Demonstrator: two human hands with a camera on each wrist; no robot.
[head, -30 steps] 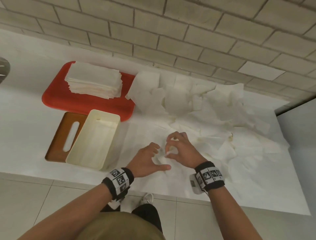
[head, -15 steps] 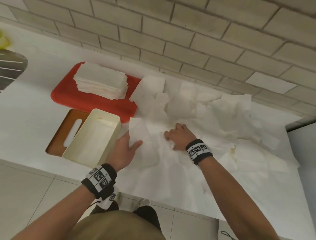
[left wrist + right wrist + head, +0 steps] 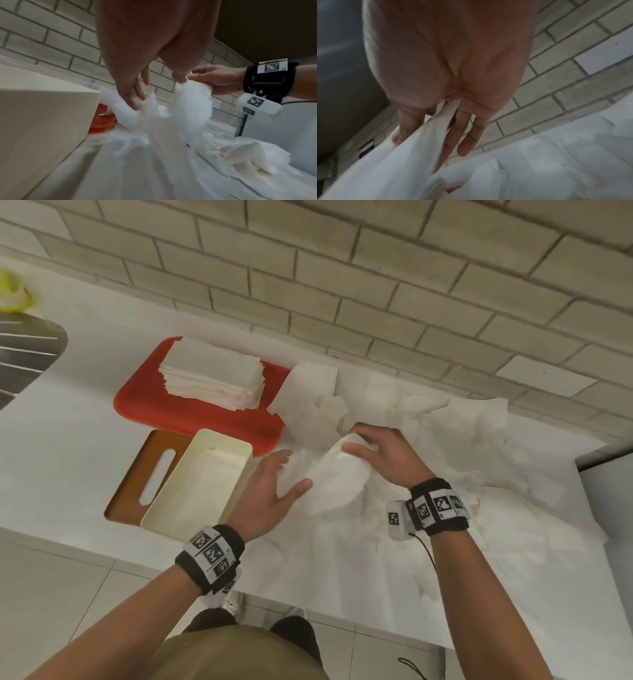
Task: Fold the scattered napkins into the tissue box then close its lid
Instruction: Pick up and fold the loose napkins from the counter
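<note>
Observed right hand (image 3: pixel 383 457) curled round a crumpled napkin (image 3: pixel 337 474) lifted off the pile (image 3: pixel 479 450) on the table (image 3: pixel 68 440). Noted left hand (image 3: pixel 267 496) flat, fingers straight against that napkin. Found tissue box (image 3: pixel 224 434) uncovered just left, lid (image 3: pixel 128 496) lying beside it.

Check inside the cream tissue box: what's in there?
White folded napkins lie flat inside the tissue box, below its rim. How many are stacked, and the box floor, are hidden under the top one.

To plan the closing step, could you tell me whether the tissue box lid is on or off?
Off: the brown lid lies flat on the counter beside the open-topped tissue box, napkins visible inside.
</note>
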